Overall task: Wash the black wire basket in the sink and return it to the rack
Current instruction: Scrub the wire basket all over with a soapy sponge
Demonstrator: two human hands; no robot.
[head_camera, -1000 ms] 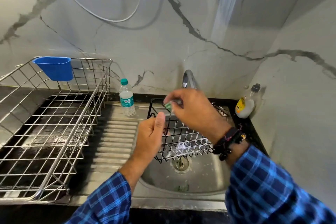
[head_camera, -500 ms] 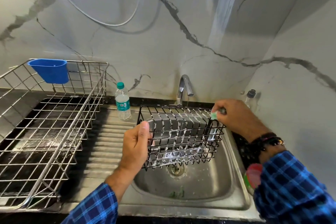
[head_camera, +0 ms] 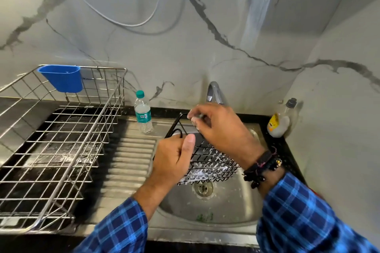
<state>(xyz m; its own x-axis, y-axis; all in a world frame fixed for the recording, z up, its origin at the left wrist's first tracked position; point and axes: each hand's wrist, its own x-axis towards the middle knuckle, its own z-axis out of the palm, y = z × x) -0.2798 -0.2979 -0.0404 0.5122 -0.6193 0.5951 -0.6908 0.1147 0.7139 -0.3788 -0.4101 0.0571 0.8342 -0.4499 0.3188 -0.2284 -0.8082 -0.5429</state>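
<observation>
While it hangs tilted over the sink [head_camera: 230, 209], the soapy black wire basket [head_camera: 216, 160] is held by the left grip [head_camera: 174, 162], fingers curled round its left rim; the right grip [head_camera: 222, 133] pinches a small pale pad [head_camera: 195, 118] at its far rim. The rack [head_camera: 61, 150] stands at left.

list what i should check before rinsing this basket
1. Hold: left hand grips the black wire basket over the sink: ok.
2. Tool: right hand pinches a scrub pad at the basket's top rim: ok.
3. Rinsed: not ok, white suds cling to the bottom wires.
4. Water running: cannot tell, the tap spout is hidden behind the right hand.
5. Outflow: drain looks open: ok.
6. Return spot: rack stands left of the sink: ok.
</observation>
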